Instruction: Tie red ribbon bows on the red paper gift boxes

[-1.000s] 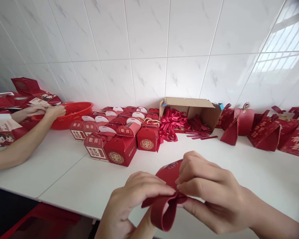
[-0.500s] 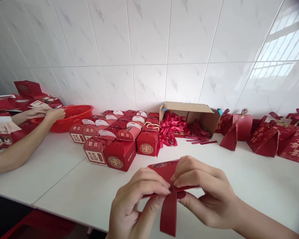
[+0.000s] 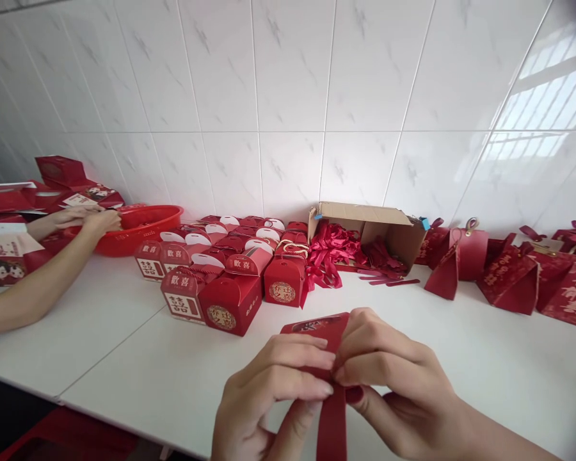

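A red paper gift box [image 3: 317,328] is held up over the front of the table, its near side largely covered by my fingers. From it a flat dark-red strap [image 3: 333,422] hangs down past the lower picture edge. My left hand [image 3: 273,390] pinches at the upper part of the strap from the left, thumb under the fingers. On the other side, my right hand [image 3: 398,378] grips the box where the strap meets it, thumb below and fingers curled on top. The fingertips nearly meet and hide that spot.
Several finished red boxes [image 3: 230,301] stand together beyond my hands. A cardboard box [image 3: 365,210] holds ribbons and straps. Triangular red bags [image 3: 509,278] line the right. At left, another person's hands [image 3: 93,221] work by a red plastic basin [image 3: 168,224].
My hands and the gift box sit slightly lower in view. The strap's lower end, visible before, now runs out of the picture. My left fingers have shifted a little along the strap.
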Motion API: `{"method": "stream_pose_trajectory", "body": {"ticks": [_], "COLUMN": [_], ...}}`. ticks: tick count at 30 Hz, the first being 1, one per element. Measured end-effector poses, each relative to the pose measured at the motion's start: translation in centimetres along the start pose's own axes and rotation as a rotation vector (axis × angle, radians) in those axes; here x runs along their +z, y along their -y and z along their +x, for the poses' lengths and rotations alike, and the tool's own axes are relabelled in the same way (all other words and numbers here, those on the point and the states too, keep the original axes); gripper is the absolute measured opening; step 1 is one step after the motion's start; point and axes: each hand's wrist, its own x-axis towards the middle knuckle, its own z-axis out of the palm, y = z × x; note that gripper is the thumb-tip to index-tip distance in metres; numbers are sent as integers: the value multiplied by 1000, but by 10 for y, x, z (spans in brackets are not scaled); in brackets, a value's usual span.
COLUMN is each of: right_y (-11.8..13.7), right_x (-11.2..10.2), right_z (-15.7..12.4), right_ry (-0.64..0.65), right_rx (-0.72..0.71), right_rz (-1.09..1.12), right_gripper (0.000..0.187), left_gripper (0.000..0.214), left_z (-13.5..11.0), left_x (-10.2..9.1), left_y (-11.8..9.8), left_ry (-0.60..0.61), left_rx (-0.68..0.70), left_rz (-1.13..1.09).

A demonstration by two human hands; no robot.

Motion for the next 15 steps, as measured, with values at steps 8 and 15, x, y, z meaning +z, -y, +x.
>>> {"method": "stream_pose_trajectory", "body": {"ticks": [8, 15], "right_y": [-2, -7], "right_x": [4, 13], "right_z": [-3, -8], "right_ry": [-48, 0], "right_rx": [-6, 479], "right_rz": [-16, 189], "right_gripper": [13, 20], "left_gripper": [14, 21], "left_z": [-1, -10], "left_x": [18, 12], "left_y": [-6, 0], "left_ry": [-213, -218], "left_rx": [-77, -302], "left_rz": [-62, -51]}}
